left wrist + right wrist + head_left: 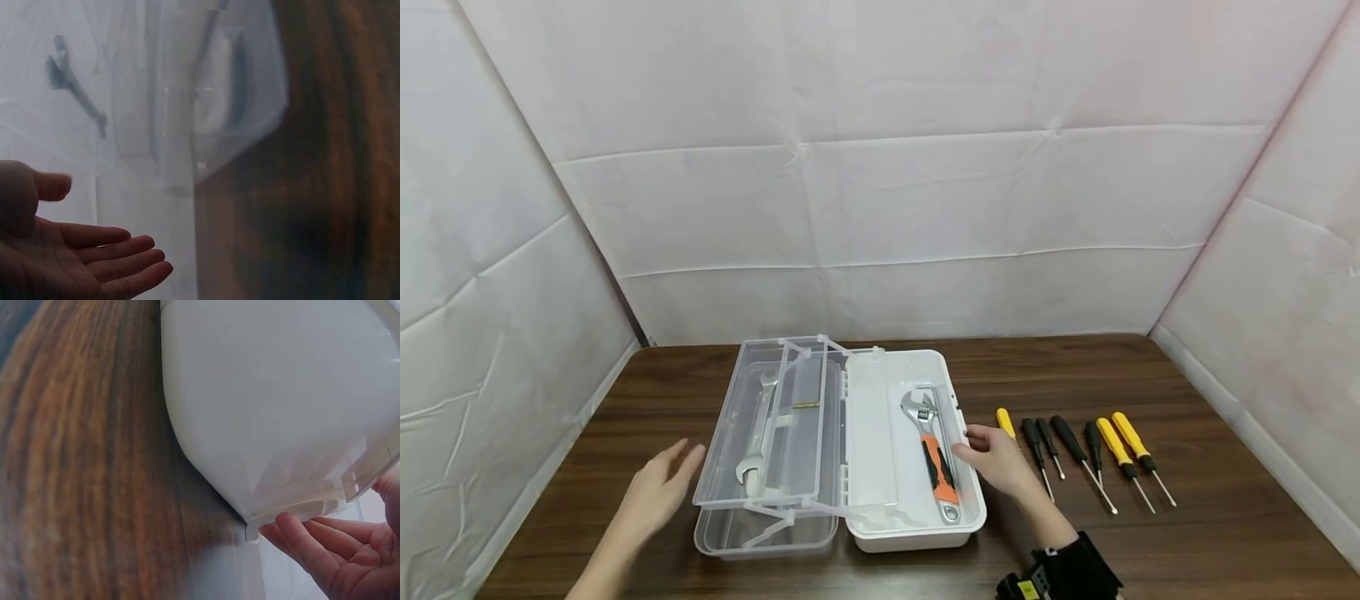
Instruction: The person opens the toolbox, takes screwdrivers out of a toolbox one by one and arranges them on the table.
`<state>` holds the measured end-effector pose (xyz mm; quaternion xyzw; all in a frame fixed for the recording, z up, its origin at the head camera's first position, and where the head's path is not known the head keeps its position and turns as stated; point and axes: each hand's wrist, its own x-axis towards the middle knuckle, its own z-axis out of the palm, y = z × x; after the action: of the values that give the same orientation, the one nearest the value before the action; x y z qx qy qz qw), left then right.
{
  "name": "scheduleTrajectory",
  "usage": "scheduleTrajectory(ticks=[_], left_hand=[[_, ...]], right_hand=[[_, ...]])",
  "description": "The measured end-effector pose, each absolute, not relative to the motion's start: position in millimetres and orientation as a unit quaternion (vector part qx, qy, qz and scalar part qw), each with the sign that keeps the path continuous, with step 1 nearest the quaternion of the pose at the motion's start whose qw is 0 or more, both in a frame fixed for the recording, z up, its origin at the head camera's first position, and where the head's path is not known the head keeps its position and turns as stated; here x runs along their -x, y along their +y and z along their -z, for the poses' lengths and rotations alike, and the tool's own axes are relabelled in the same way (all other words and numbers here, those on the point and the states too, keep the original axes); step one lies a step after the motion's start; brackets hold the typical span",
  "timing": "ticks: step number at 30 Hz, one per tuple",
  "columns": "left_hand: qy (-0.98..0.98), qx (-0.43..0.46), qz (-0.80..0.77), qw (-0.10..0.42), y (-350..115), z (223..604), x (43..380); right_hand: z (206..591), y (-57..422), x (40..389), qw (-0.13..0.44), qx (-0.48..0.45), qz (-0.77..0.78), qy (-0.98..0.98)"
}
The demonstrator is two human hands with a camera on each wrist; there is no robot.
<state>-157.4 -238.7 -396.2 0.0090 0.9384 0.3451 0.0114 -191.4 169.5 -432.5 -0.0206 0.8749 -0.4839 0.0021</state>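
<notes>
A toolbox with a white base [872, 433] stands unfolded on the table, its clear plastic lid [722, 529] and raised clear tray [801, 492] spread to the left. Inside the base lie an adjustable wrench [938, 467] with an orange and black handle and a thin hex key [942, 417]. An open-end wrench [760, 429] shows through the clear plastic. My right hand [996, 458] holds the base's right wall, thumb at the rim and fingers outside by the latch [300, 511]. To the left of the lid, my left hand [658, 492] hovers with fingers extended, holding nothing.
Several screwdrivers with black handles [1067, 437] and yellow handles [1112, 442] lie in a row right of the toolbox, near my right forearm. White cloth walls [887, 208] enclose the wooden table [1225, 533] at the back and both sides.
</notes>
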Motion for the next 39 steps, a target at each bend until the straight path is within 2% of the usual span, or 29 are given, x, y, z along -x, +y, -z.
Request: scheduleTrajectory(ticks=[4, 11, 15, 22, 24, 33, 39], left_hand=[[0.942, -0.031, -0.333, 0.028, -242, 410, 152], [0.929, -0.075, -0.362, 0.004, -233, 427, 141], [0.914, -0.070, -0.399, -0.002, -228, 431, 137], [0.850, -0.055, -0.521, 0.055, -230, 433, 133], [0.847, -0.042, -0.527, 0.058, -229, 432, 132], [0.875, -0.022, -0.483, 0.018, -224, 422, 134], [0.904, -0.027, -0.426, -0.017, -222, 400, 134]], right_hand=[[434, 169, 192, 0.002, 0.016, 0.483, 0.875], [435, 169, 192, 0.005, 0.012, 0.479, 0.877], [435, 169, 192, 0.007, 0.010, 0.486, 0.874], [434, 168, 191, 0.009, 0.008, 0.492, 0.871], [434, 168, 191, 0.011, 0.007, 0.494, 0.869], [437, 169, 193, 0.009, 0.001, 0.500, 0.866], [436, 171, 193, 0.011, 0.006, 0.504, 0.864]])
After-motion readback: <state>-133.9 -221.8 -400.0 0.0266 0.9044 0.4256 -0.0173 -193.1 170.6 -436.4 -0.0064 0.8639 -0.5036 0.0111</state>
